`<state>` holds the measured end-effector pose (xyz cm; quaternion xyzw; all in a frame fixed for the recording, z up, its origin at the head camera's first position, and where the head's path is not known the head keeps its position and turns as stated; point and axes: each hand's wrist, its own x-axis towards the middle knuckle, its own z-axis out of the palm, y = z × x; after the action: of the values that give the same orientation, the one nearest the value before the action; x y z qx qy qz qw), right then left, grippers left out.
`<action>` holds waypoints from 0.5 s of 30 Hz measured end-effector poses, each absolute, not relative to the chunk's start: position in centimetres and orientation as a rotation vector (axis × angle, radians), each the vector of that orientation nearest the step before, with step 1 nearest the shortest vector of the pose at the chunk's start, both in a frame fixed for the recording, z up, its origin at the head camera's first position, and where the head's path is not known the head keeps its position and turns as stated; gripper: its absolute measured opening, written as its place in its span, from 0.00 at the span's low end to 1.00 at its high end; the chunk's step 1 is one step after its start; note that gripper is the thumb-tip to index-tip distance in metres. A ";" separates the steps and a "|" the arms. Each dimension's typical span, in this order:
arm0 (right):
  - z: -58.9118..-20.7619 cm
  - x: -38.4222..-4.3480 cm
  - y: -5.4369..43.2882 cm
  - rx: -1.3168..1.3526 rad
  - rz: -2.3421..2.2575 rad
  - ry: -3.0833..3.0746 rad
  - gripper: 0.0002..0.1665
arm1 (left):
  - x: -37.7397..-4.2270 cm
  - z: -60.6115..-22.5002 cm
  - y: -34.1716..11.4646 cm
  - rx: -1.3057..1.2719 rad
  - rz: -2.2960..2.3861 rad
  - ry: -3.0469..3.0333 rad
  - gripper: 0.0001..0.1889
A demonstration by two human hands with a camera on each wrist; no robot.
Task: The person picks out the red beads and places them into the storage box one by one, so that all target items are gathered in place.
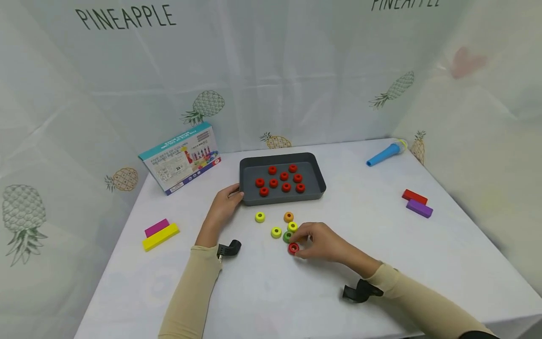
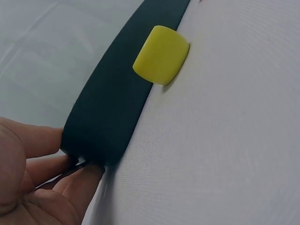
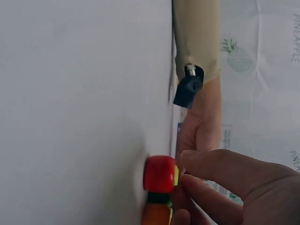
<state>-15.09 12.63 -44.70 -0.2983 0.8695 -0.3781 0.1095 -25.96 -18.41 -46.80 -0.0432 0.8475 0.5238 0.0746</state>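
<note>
My left hand grips the near left corner of a dark grey tray, its thumb and fingers around the wall. Several red beads lie inside the tray. Over a loose red bead on the table, my right hand has its thumb and index finger apart. In the right wrist view those fingertips sit just above the red bead, not closed on it. A green bead touches that area, with a yellow bead and an orange bead behind.
More yellow beads lie in front of the tray. Magenta and yellow blocks are at left, with a printed box behind. Red and purple blocks and a blue toy microphone lie at right.
</note>
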 end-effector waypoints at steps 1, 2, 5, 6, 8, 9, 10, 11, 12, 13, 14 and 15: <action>-44.8 -15.0 12.6 -0.887 -1.104 2.560 0.15 | -26.0 -46.8 -18.4 -0.120 1.573 2.548 0.28; -44.9 -14.9 12.6 -0.897 -1.095 2.566 0.14 | -26.0 -46.8 -18.5 -0.112 1.577 2.550 0.28; -45.0 -14.7 12.5 -0.907 -1.088 2.581 0.14 | -25.9 -46.8 -18.4 -0.109 1.576 2.556 0.29; -45.1 -14.7 12.4 -0.903 -1.089 2.583 0.14 | -25.9 -46.8 -18.4 -0.112 1.571 2.558 0.29; -45.1 -14.6 12.4 -0.896 -1.091 2.588 0.14 | -25.9 -46.7 -18.3 -0.120 1.568 2.551 0.29; -45.2 -14.6 12.4 -0.896 -1.091 2.590 0.14 | -25.8 -46.7 -18.3 -0.122 1.567 2.548 0.29; -45.2 -14.6 12.4 -0.893 -1.092 2.593 0.13 | -25.8 -46.7 -18.3 -0.123 1.567 2.545 0.29; -45.2 -14.6 12.4 -0.894 -1.091 2.598 0.13 | -25.8 -46.7 -18.3 -0.124 1.566 2.545 0.29; -45.3 -14.6 12.3 -0.896 -1.090 2.604 0.13 | -25.8 -46.7 -18.2 -0.123 1.564 2.547 0.29; -45.3 -14.6 12.3 -0.899 -1.090 2.610 0.13 | -25.8 -46.7 -18.2 -0.123 1.566 2.548 0.29; -45.4 -14.5 12.3 -0.901 -1.091 2.615 0.13 | -25.8 -46.7 -18.2 -0.126 1.565 2.551 0.29; -45.4 -14.5 12.3 -0.902 -1.088 2.621 0.13 | -25.8 -46.7 -18.2 -0.131 1.564 2.552 0.29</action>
<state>-14.53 12.27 -45.41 -0.3020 0.8773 -0.3640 0.0820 -25.83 -18.20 -46.65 -0.0435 0.8497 0.5205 0.0727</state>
